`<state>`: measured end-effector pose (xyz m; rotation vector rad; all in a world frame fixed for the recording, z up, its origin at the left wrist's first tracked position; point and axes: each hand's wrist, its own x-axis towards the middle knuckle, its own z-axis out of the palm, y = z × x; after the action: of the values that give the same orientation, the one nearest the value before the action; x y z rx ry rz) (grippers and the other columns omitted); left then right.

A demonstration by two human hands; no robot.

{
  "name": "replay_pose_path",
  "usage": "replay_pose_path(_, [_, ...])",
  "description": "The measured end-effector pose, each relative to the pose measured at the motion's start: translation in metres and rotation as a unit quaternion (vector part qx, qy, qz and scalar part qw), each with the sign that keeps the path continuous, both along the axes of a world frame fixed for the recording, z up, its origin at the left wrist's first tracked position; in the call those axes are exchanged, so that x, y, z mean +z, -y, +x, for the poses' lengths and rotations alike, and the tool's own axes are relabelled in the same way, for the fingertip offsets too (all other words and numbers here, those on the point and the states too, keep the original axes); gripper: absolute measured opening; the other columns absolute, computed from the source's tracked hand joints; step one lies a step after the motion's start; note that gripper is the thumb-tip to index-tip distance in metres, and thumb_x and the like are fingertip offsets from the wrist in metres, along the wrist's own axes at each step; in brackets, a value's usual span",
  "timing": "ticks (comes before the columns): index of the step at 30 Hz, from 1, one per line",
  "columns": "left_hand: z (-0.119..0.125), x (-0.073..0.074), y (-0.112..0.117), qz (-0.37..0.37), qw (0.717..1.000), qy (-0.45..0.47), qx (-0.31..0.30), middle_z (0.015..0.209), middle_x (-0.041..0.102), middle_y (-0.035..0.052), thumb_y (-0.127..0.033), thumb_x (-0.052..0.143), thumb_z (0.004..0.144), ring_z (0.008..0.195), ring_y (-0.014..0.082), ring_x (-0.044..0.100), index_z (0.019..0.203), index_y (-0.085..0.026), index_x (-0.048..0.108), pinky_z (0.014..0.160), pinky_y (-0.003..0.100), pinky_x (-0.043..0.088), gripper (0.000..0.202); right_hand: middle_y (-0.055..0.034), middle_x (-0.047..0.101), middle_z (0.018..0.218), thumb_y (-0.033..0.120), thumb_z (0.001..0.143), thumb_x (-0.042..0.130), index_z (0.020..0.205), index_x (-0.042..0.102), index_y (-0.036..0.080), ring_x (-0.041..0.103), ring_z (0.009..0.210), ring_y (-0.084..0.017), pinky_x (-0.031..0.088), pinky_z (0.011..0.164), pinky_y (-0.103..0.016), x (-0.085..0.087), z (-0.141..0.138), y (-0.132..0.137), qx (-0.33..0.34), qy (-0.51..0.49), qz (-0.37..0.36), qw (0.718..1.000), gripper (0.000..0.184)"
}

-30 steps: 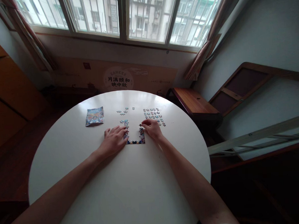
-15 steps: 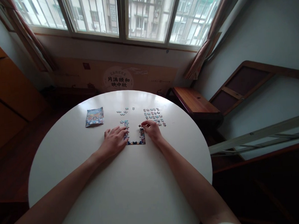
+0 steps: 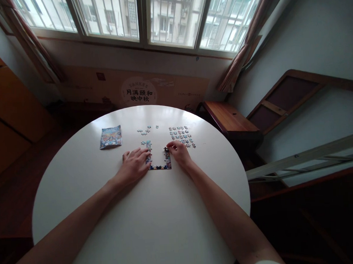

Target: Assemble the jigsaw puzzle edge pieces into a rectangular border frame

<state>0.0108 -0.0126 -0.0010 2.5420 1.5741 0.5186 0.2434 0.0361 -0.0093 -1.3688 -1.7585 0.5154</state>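
A U-shaped run of joined jigsaw pieces [image 3: 160,167] lies on the white round table [image 3: 146,221], with a left side, a bottom edge and a right side. My left hand [image 3: 135,162] rests flat, fingers stretched out, its fingertips on the left side of the joined pieces. At the top of the right side, my right hand [image 3: 179,152] pinches a small puzzle piece [image 3: 166,149] between thumb and fingertips. The fingers partly cover that piece, and whether it interlocks with the side below I cannot tell.
Rows of loose puzzle pieces [image 3: 181,132] lie just beyond my right hand. A few more pieces [image 3: 144,131] are scattered past the left side. A printed puzzle picture packet [image 3: 110,137] sits at the far left. Behind the table at right stands a wooden bench [image 3: 231,118].
My right hand has brought the pinched piece slightly right, onto the top of the right side. My left hand has stayed in place.
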Motion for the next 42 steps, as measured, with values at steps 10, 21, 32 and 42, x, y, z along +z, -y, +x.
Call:
replay_pose_path(10, [-0.0005, 0.0003, -0.0002, -0.005, 1.0, 0.0, 0.001, 0.141, 0.052, 0.0048, -0.043, 0.042, 0.091, 0.135, 0.0283, 0.038, 0.126, -0.029, 0.055, 0.109, 0.054, 0.02, 0.04, -0.0047, 0.063, 0.088, 0.011, 0.081, 0.052, 0.087, 0.072, 0.018, 0.059, 0.072, -0.015, 0.049, 0.075, -0.028, -0.0005, -0.0011, -0.0001, -0.017, -0.002, 0.034, 0.999, 0.022])
replay_pose_path(21, [-0.0005, 0.0007, -0.0006, -0.007, 1.0, 0.001, -0.003, 0.141, 0.052, 0.0052, -0.045, 0.041, 0.091, 0.135, 0.0282, 0.038, 0.126, -0.029, 0.055, 0.109, 0.054, 0.02, 0.041, -0.0046, 0.059, 0.086, 0.005, 0.079, 0.043, 0.073, 0.073, 0.02, 0.058, 0.079, -0.016, 0.047, 0.078, -0.028, 0.0018, -0.0055, 0.0062, -0.042, 0.028, 0.035, 0.998, 0.034])
replay_pose_path(32, [-0.0001, -0.0003, -0.0013, -0.008, 1.0, -0.003, -0.001, 0.141, 0.052, 0.0046, -0.044, 0.042, 0.091, 0.135, 0.0283, 0.038, 0.126, -0.029, 0.055, 0.109, 0.053, 0.019, 0.04, -0.0051, 0.06, 0.088, 0.006, 0.081, 0.044, 0.077, 0.072, 0.018, 0.059, 0.081, -0.017, 0.046, 0.08, -0.029, 0.0018, -0.006, 0.0065, -0.027, 0.03, 0.027, 0.999, 0.031])
replay_pose_path(42, [-0.0007, 0.0006, -0.0004, -0.012, 1.0, -0.003, -0.002, 0.142, 0.051, 0.0042, -0.044, 0.041, 0.092, 0.136, 0.0281, 0.037, 0.127, -0.03, 0.054, 0.109, 0.054, 0.019, 0.04, -0.0052, 0.057, 0.081, 0.004, 0.079, 0.045, 0.07, 0.069, 0.017, 0.056, 0.075, -0.017, 0.045, 0.078, -0.029, 0.0001, -0.0067, 0.0056, -0.073, 0.041, 0.017, 0.996, 0.028])
